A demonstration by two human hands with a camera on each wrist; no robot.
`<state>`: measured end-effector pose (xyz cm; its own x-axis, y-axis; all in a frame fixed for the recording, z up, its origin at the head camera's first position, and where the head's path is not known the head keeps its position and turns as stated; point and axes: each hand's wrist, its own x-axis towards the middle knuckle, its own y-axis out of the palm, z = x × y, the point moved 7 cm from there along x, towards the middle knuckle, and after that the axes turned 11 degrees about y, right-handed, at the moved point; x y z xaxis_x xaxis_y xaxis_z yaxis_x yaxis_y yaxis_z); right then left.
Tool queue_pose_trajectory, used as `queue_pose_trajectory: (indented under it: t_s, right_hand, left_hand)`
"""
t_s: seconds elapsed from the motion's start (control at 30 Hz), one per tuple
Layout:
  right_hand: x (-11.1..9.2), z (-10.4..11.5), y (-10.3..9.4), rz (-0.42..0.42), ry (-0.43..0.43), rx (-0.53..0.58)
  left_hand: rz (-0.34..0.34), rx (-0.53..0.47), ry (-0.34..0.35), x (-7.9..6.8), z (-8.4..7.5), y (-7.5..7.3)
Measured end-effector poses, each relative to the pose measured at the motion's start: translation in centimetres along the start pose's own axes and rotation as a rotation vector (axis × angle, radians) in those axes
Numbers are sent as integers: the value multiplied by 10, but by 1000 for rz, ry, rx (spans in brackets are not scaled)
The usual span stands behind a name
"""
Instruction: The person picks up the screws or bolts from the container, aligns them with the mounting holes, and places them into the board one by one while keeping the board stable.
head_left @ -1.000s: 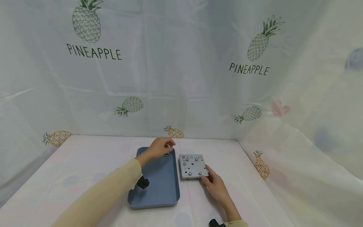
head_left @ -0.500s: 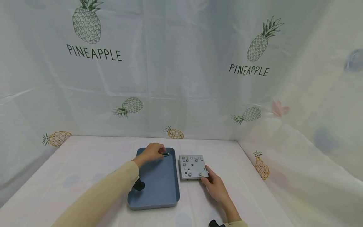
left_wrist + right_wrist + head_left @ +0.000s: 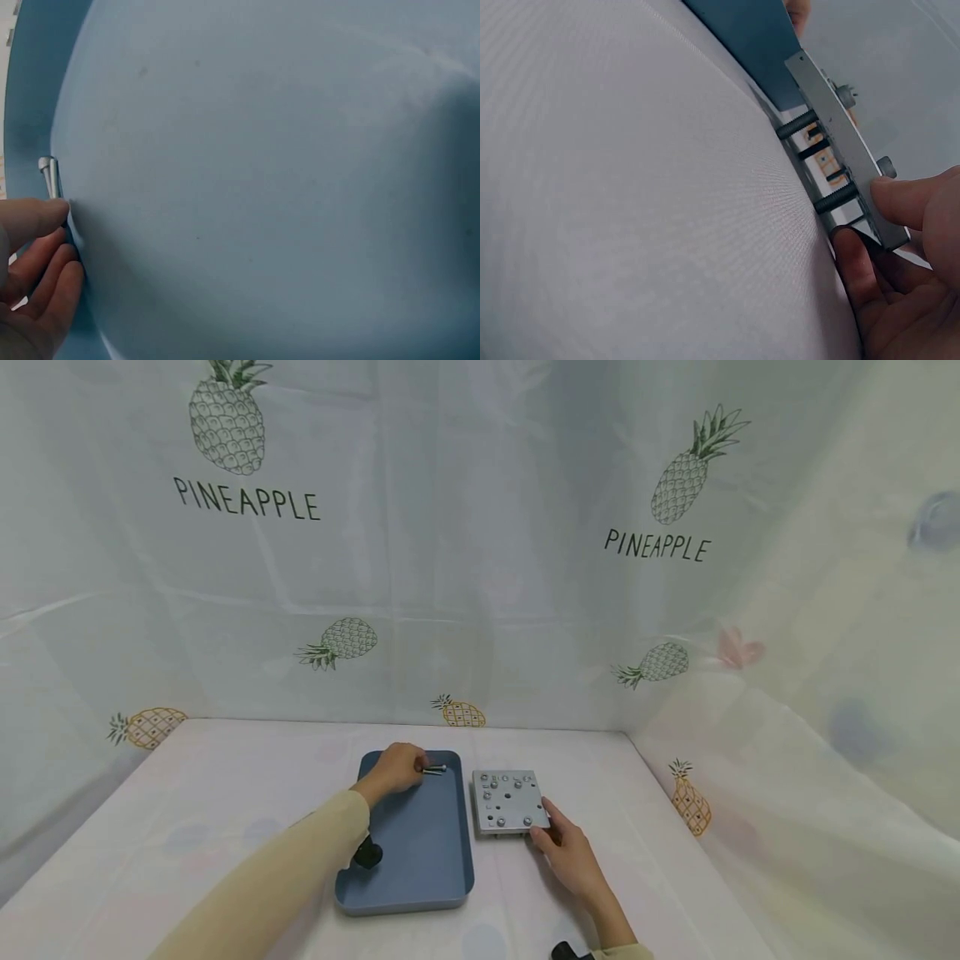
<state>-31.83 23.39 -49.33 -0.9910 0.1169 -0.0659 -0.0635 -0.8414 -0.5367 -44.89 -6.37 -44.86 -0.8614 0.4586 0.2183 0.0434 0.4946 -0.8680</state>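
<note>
In the head view my left hand [image 3: 397, 768] is low over the far end of a blue tray [image 3: 420, 877]. Its thumb and fingertips pinch the ends of slim silver bolts [image 3: 435, 769]; the left wrist view shows a round bolt head [image 3: 46, 161] sticking out past the thumb, close to the tray wall. The ends under the fingers are hidden. My right hand [image 3: 568, 852] grips the near right corner of a square metal plate [image 3: 517, 806], thumb on top and fingers underneath. Several bolts sit in the plate's holes, and threaded shanks [image 3: 836, 199] show below it.
Plate and tray lie side by side on a white cloth [image 3: 600, 777] with faint printed patterns. A pineapple-print curtain [image 3: 487, 568] hangs behind the table and along its right side. Black wrist gear [image 3: 367, 853] on the left arm overlaps the tray.
My left hand has come down from the tray's far right edge and shifted left, taking the bolts between its fingertips. The right hand and plate stay put.
</note>
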Motion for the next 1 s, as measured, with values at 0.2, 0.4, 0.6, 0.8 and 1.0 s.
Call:
queue_pose_trajectory:
  t_s: [0.2,0.4,0.6,0.8,1.0]
  right_hand:
    - [-1,2,0,6,-11,-1]
    - [-1,4,0,1,-15,-9]
    - [-2,5,0,-2,-24,-14]
    - [-1,3,0,-2,-15,-18]
    - [-3,4,0,-5,-13,-26]
  left_hand:
    - [-30,10,3,-2,3,1]
    - [-78,13,4,-6,1,0]
    - [-73,5,33,-7,2,3]
    - [-44,-26,32,-6,6,3]
    - [-36,-81,34,-10,3,0]
